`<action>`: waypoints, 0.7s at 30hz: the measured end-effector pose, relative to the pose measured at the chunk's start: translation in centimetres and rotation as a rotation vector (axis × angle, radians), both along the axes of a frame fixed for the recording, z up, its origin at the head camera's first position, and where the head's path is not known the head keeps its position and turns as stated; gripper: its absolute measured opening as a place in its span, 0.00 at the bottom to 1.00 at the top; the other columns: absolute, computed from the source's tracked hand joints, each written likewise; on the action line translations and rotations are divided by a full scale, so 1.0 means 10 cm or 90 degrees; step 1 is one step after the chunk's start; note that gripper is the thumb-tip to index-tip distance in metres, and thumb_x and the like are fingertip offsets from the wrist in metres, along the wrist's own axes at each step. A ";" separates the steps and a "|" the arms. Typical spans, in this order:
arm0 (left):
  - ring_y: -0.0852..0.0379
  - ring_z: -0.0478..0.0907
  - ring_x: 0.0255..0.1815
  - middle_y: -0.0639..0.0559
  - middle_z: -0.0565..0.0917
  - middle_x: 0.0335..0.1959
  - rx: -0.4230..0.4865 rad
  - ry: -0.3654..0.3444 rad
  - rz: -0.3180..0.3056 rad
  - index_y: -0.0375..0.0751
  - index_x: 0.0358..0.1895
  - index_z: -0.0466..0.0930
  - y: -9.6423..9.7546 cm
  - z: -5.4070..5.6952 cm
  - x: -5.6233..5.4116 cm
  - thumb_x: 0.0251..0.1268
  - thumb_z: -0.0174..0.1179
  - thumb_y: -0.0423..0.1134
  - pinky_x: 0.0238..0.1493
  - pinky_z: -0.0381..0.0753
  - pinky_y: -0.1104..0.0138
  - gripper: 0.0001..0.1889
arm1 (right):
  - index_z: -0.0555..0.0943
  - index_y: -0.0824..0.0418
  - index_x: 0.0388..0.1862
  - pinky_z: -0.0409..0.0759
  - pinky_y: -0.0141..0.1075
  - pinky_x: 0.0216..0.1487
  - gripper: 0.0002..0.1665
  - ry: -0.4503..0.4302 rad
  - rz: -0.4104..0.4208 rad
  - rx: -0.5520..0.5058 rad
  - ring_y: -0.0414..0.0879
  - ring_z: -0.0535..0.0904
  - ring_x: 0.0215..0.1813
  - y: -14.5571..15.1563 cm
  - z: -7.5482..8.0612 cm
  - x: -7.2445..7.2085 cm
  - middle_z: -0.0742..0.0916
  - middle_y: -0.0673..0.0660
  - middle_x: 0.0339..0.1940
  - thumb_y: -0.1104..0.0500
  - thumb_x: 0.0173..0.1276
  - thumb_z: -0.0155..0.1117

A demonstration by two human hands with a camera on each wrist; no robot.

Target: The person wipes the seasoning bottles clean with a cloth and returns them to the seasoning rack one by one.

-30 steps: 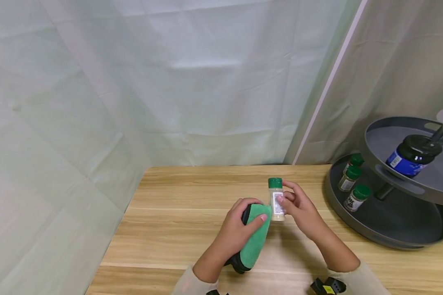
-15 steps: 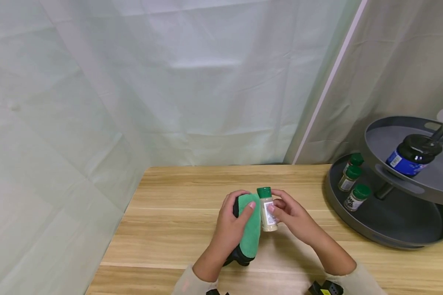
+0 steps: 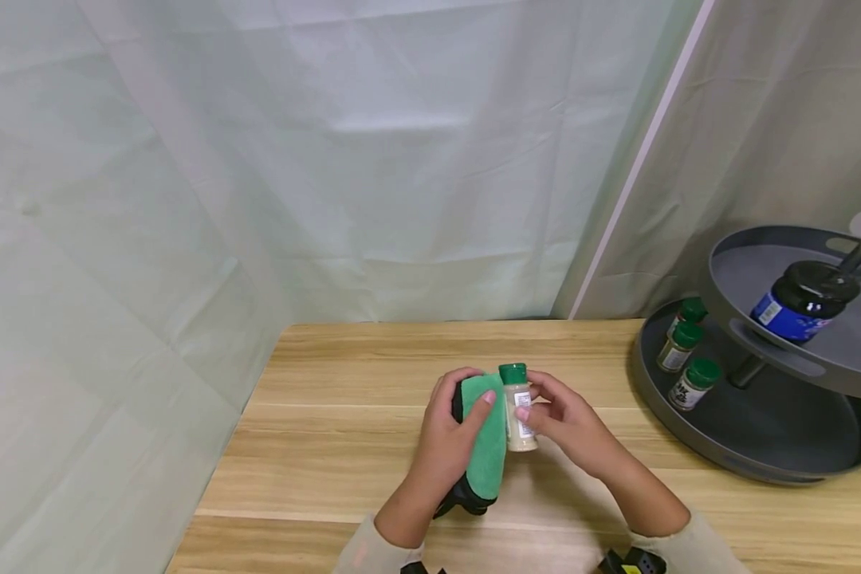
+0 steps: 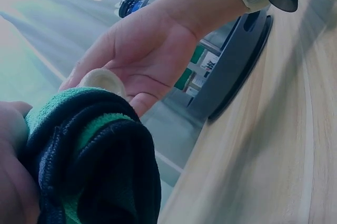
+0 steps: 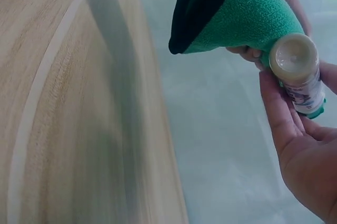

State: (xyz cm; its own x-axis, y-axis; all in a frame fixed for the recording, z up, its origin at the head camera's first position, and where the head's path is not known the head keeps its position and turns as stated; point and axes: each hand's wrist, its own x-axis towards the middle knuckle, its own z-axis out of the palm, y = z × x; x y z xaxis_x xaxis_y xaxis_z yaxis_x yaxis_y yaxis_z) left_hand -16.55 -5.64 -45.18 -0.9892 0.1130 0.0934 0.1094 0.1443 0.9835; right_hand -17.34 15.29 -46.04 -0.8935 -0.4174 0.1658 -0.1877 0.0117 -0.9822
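Observation:
My left hand grips a folded green cloth with dark edging, its thumb lying across the green face. In my right hand is a spice jar with a green lid and a white label, pinched between thumb and fingers. The jar is held nearly upright above the table, its side against the cloth. From the right wrist view, the jar's round base faces the camera and the cloth meets its side. The left wrist view shows the cloth's layered dark edges hiding most of the jar.
At the right stands a two-tier grey turntable rack. Its lower tier bears several green-lidded jars, one in front. A dark jar with a blue label sits on the upper tier. Pale curtains hang behind the wooden table.
Over the second, both hands have shifted left with the cloth and jar, and the jar has come lower. In the last half second the jar has turned slightly in the right fingers.

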 end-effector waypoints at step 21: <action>0.54 0.75 0.53 0.54 0.75 0.57 -0.038 0.011 -0.046 0.62 0.60 0.74 0.04 0.00 0.04 0.71 0.62 0.53 0.51 0.78 0.60 0.17 | 0.58 0.72 0.76 0.84 0.31 0.48 0.32 -0.012 -0.101 -0.056 0.33 0.83 0.48 0.03 0.03 -0.03 0.85 0.40 0.49 0.66 0.78 0.54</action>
